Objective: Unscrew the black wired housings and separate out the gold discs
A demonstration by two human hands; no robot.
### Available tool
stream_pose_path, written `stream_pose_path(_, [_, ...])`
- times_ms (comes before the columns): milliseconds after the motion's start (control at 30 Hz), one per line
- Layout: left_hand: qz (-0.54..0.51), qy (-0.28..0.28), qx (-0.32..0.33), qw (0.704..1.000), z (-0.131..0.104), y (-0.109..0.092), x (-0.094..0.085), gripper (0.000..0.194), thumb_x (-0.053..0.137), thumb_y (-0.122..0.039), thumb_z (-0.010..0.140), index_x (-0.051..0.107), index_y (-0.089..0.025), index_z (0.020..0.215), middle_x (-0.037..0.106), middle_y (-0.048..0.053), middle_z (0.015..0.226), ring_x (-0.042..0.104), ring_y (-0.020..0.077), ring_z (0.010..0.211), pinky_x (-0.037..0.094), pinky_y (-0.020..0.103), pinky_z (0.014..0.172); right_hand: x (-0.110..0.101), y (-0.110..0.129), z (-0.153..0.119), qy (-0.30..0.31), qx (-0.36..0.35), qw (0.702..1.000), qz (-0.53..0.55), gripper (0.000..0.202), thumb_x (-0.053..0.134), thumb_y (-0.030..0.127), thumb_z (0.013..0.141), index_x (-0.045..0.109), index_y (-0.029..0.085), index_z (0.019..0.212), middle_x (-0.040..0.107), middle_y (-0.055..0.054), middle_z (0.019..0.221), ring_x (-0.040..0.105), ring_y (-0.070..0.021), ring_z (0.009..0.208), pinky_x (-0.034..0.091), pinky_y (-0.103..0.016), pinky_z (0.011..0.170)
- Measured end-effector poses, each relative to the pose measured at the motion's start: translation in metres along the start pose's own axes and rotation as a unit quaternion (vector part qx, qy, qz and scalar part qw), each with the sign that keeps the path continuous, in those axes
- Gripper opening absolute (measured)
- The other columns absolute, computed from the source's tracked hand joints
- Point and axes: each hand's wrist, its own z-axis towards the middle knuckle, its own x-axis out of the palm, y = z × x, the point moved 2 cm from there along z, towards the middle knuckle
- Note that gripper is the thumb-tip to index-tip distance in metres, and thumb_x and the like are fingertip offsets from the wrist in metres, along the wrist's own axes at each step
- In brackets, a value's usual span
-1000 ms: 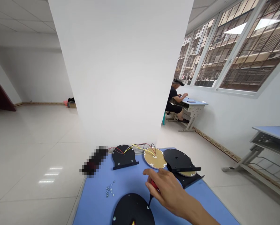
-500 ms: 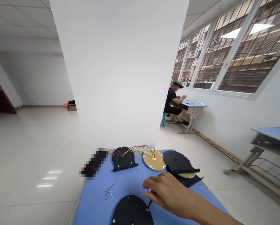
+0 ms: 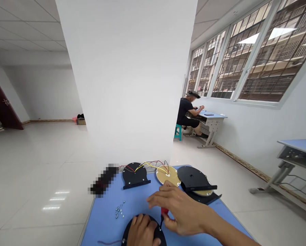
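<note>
- One disc (image 3: 162,238), near side of table (image 3: 101,215).
- Left hand (image 3: 142,230) lies over disc, back up, fingers bent, not wrapped round anything; likely bracing against spin.
- Right hand (image 3: 177,209) grips driver (image 3: 164,211) near-upright, tip at rim screw (image 3: 160,229), probably for square seating.
- Loose screws (image 3: 118,209) left and far of disc, presumably handy but off the work.

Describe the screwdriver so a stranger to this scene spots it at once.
Find the blue desk before the white pillar. Near the picture's bottom, the left hand rests on a black disc; beside it the right hand grips the screwdriver. Its red handle and slim dark shaft set it apart from the flat black disc and gold disc.
</note>
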Motion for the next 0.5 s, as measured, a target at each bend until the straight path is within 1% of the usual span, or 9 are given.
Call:
stream_pose_path(33, [-0.006,0.012,-0.012,1.0,0.0033,-0.003,0.0,0.028,0.061,-0.019,0.076,0.071,-0.024,0.102,0.07,0.006,0.106,0.062,0.0269,0.103,0.047,0.039,0.091,-0.0003,0.0003,-0.001,0.001,-0.004,1.0,0.005,0.046,0.058,0.007,0.068,0.066,0.022,0.111,0.074,-0.003,0.11,0.066,-0.0223,0.092,0.041,-0.038,0.094])
stream_pose_path(67, [-0.011,0.016,-0.022,1.0,0.0054,-0.0051,0.0002,0.033,0.059,-0.014,0.074,0.07,-0.023,0.103,0.069,0.006,0.11,0.061,0.0265,0.106,0.046,0.039,0.093,-0.0002,0.0,-0.0018,0.007,0.009,1.0,-0.006,0.041,0.059,0.011,0.072,0.067,0.021,0.111,0.075,-0.004,0.105,0.067,-0.0229,0.088,0.043,-0.039,0.091])
stream_pose_path(133, [-0.028,0.023,-0.03,0.999,0.0073,-0.0073,0.0012,0.042,0.055,-0.008,0.07,0.069,-0.023,0.106,0.067,0.006,0.114,0.06,0.0249,0.109,0.046,0.037,0.096,0.0011,-0.0018,-0.0031,0.024,0.06,0.997,-0.05,0.029,0.053,0.019,0.086,0.067,0.018,0.112,0.076,-0.007,0.089,0.067,-0.0232,0.074,0.046,-0.039,0.078])
stream_pose_path(200, [-0.051,0.035,-0.028,0.998,0.008,-0.0072,0.0019,0.044,0.054,-0.006,0.069,0.069,-0.024,0.107,0.066,0.005,0.114,0.06,0.0232,0.108,0.046,0.036,0.097,0.0027,-0.0028,-0.0046,0.032,0.083,0.994,-0.071,0.031,0.044,0.019,0.094,0.066,0.018,0.115,0.075,-0.008,0.084,0.066,-0.022,0.067,0.046,-0.036,0.07])
stream_pose_path(233, [-0.062,0.038,-0.026,0.997,0.0083,-0.0066,0.0018,0.044,0.054,-0.006,0.069,0.069,-0.024,0.106,0.066,0.005,0.113,0.06,0.0226,0.107,0.046,0.035,0.097,0.0032,-0.0024,-0.0053,0.027,0.07,0.995,-0.061,0.033,0.043,0.015,0.092,0.065,0.02,0.116,0.076,-0.007,0.09,0.067,-0.0213,0.072,0.046,-0.036,0.072])
stream_pose_path(300, [-0.082,0.043,-0.021,0.995,0.0092,-0.0052,0.0012,0.041,0.056,-0.007,0.069,0.07,-0.024,0.104,0.066,0.004,0.111,0.061,0.0218,0.107,0.046,0.033,0.097,0.0035,-0.0007,-0.0067,0.006,0.018,0.999,-0.026,0.039,0.05,0.008,0.082,0.064,0.025,0.115,0.072,-0.004,0.114,0.067,-0.0214,0.093,0.044,-0.038,0.089])
stream_pose_path(367, [-0.093,0.039,-0.02,0.995,0.0105,-0.004,0.0003,0.036,0.058,-0.008,0.07,0.07,-0.023,0.101,0.066,0.005,0.111,0.061,0.0216,0.107,0.046,0.033,0.096,0.0031,0.0005,-0.0072,-0.018,-0.012,1.0,-0.009,0.039,0.06,0.012,0.075,0.065,0.026,0.111,0.064,-0.004,0.13,0.062,-0.0244,0.108,0.038,-0.042,0.099])
stream_pose_path(433, [-0.091,0.033,-0.022,0.995,0.0119,-0.0032,0.0001,0.035,0.058,-0.009,0.07,0.07,-0.023,0.1,0.066,0.005,0.111,0.061,0.0216,0.106,0.047,0.033,0.095,0.0034,0.0001,-0.0064,-0.013,0.012,0.999,-0.036,0.03,0.064,0.023,0.079,0.066,0.023,0.109,0.07,-0.008,0.117,0.065,-0.0258,0.096,0.043,-0.042,0.091])
stream_pose_path(500, [-0.086,0.032,-0.023,0.996,0.0132,-0.0032,0.0006,0.038,0.058,-0.008,0.069,0.069,-0.024,0.102,0.066,0.004,0.113,0.061,0.022,0.107,0.047,0.035,0.095,0.0039,-0.0003,-0.0057,0.006,0.041,0.996,-0.074,0.025,0.055,0.024,0.09,0.065,0.021,0.112,0.073,-0.007,0.092,0.065,-0.0218,0.074,0.045,-0.037,0.075])
